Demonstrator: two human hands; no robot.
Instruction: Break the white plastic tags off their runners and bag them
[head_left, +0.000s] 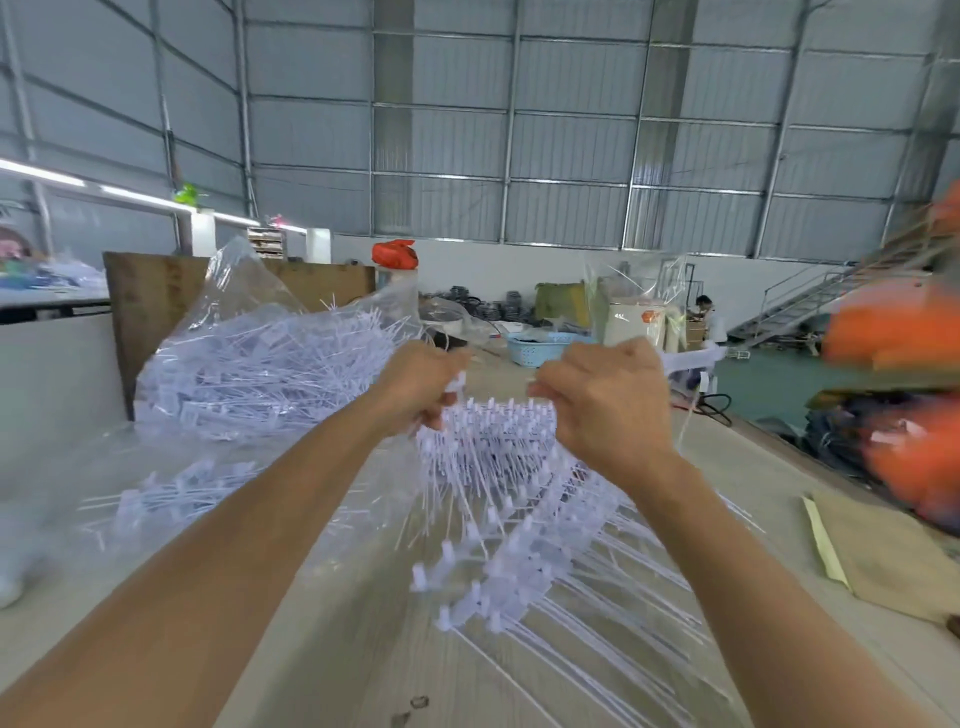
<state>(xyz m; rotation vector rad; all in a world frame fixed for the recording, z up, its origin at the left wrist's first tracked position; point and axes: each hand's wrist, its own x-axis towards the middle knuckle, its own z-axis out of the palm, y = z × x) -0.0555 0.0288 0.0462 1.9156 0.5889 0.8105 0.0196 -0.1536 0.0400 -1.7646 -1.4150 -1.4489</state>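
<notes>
Both hands are raised over the table and grip one bundle of white plastic tags on runners (493, 457). My left hand (421, 387) holds the bundle's left end, my right hand (602, 400) its right end, fingers curled round it. Long thin tag tails hang from the bundle down to the table. More white tags (524, 561) lie spread on the table below. A large clear plastic bag (260, 358) stuffed with white tags lies at the left, its mouth open towards my hands. Another row of tags (161, 499) lies under clear film at the left.
The pale table (332, 649) stretches ahead. A brown board (150, 296) stands behind the bag. Cardboard and a yellow sheet (883, 556) lie at the right. A blue basket (540, 348) sits far ahead. Blurred orange shapes (904, 332) fill the right edge. A person sits in the background.
</notes>
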